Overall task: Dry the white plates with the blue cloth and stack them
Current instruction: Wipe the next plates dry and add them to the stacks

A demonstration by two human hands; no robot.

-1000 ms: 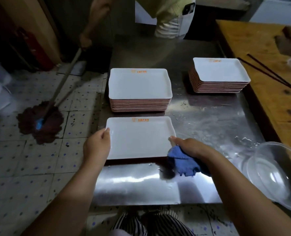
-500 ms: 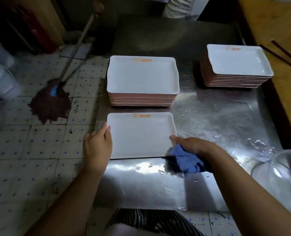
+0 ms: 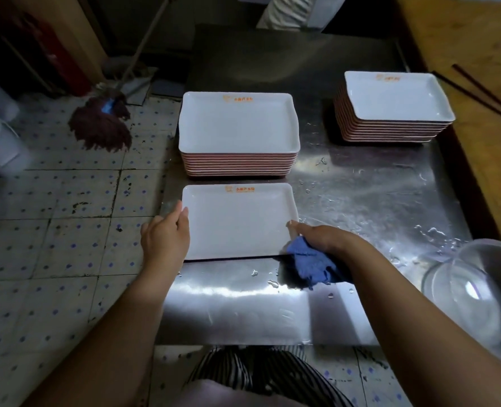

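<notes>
Single white rectangular plate lies flat on wet steel tabletop, just in front of near stack of white rectangular plates. Left hand holds plate's left edge, thumb on rim, other fingers hidden beneath. Right hand clutches bunched blue cloth at plate's near right corner, thumb on rim. Second stack of same plates far right. Clear glass bowl at tabletop's right edge. Brown mop on tiled floor, left.
</notes>
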